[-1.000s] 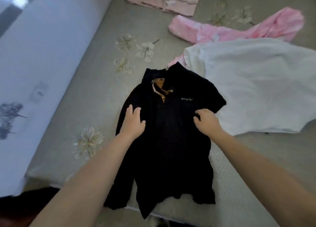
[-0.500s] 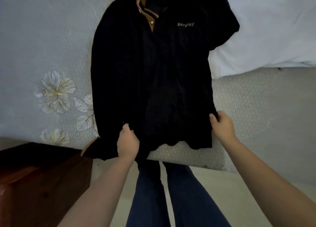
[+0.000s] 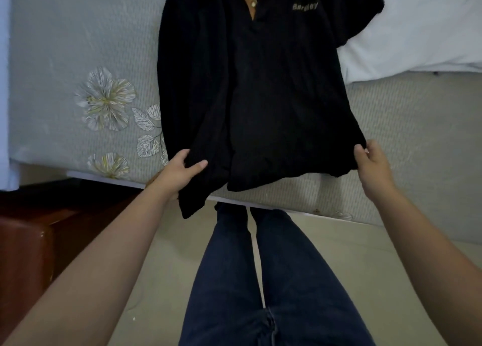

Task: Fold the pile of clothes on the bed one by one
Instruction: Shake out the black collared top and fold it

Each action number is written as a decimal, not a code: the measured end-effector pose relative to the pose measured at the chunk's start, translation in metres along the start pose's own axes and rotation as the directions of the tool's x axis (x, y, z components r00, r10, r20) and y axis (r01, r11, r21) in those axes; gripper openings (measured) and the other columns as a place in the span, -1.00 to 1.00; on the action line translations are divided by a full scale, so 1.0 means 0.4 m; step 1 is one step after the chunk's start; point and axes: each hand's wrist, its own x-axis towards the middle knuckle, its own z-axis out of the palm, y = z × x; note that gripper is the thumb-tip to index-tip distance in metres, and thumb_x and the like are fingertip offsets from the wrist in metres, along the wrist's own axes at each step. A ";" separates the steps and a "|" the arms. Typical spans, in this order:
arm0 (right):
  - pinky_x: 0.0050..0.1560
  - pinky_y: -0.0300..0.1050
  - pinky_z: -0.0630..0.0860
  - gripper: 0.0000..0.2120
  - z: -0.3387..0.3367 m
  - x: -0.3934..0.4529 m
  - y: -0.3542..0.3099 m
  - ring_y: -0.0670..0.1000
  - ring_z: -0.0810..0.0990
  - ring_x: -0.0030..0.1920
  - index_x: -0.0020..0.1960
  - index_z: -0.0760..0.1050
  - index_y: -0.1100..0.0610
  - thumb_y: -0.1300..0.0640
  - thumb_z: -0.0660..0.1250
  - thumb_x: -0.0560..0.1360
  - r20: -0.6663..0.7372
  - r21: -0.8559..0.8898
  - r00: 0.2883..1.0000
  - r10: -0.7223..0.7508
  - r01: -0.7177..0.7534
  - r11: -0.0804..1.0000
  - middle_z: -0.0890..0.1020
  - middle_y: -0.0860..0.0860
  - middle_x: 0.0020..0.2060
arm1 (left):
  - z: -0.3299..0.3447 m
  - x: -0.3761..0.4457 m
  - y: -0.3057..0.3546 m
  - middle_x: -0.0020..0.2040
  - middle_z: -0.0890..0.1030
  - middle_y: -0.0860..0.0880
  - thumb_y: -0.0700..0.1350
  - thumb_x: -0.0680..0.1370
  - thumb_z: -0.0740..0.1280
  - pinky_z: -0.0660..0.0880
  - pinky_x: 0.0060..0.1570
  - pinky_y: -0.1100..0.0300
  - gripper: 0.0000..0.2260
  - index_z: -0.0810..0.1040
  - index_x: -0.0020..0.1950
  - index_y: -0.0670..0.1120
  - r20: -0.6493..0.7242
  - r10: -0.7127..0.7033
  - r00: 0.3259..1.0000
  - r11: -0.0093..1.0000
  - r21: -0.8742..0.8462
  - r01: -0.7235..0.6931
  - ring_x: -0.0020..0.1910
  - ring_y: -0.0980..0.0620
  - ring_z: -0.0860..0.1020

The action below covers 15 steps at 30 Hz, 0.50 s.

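A black polo shirt [image 3: 260,84] with a tan collar lining and a small chest logo lies face up on the bed [image 3: 65,45], its hem at the near edge. My left hand [image 3: 180,173] grips the hem's left corner, thumb on top of the cloth. At the right corner of the hem, my right hand [image 3: 373,163] pinches the fabric and lifts it slightly. A strip of the shirt hangs over the bed edge below my left hand. The collar is cut off by the top of the view.
A white garment [image 3: 422,27] lies on the bed to the right, under the shirt's sleeve. A dark wooden piece of furniture [image 3: 28,241] stands at lower left beside the bed. My legs in blue jeans [image 3: 255,280] stand on the beige floor against the bed edge.
Both hands slid from the shirt's chest down to its hem and took hold of the two bottom corners, spreading them wider. The view tilted down toward the bed edge.
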 end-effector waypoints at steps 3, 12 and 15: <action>-0.31 -0.13 0.28 -0.82 0.010 -0.007 0.013 0.11 0.44 -0.21 0.04 0.36 0.28 0.17 0.09 0.59 0.012 -0.294 1.000 -0.018 0.021 0.956 0.45 0.12 -0.19 | 0.000 -0.006 -0.015 0.18 0.51 -0.14 -0.21 0.53 0.29 0.48 0.02 0.18 -0.65 0.35 0.30 -0.14 0.041 -0.055 0.998 0.998 -0.034 0.056 0.02 0.02 0.53; -0.09 -0.04 0.39 -0.75 0.055 0.073 -0.018 0.25 0.51 0.07 0.16 0.37 0.37 0.30 0.16 0.50 0.075 -0.664 0.994 0.076 -0.007 0.747 0.50 0.32 0.09 | 0.057 -0.006 -0.034 0.35 0.23 -0.30 -0.31 0.45 0.27 0.31 0.18 -0.08 -0.41 0.14 0.44 -0.15 -0.248 0.211 0.945 0.577 0.813 0.084 0.29 -0.26 0.25; 0.03 -0.04 0.39 -0.70 0.047 0.165 -0.112 0.25 0.48 0.13 0.22 0.39 0.36 0.26 0.15 0.53 -0.025 -0.552 0.992 -0.124 0.090 0.829 0.49 0.31 0.15 | 0.100 0.024 0.019 0.41 0.18 -0.28 -0.29 0.49 0.22 0.23 0.27 -0.07 -0.47 0.17 0.44 -0.20 -0.118 0.399 0.909 0.477 0.873 -0.096 0.39 -0.23 0.16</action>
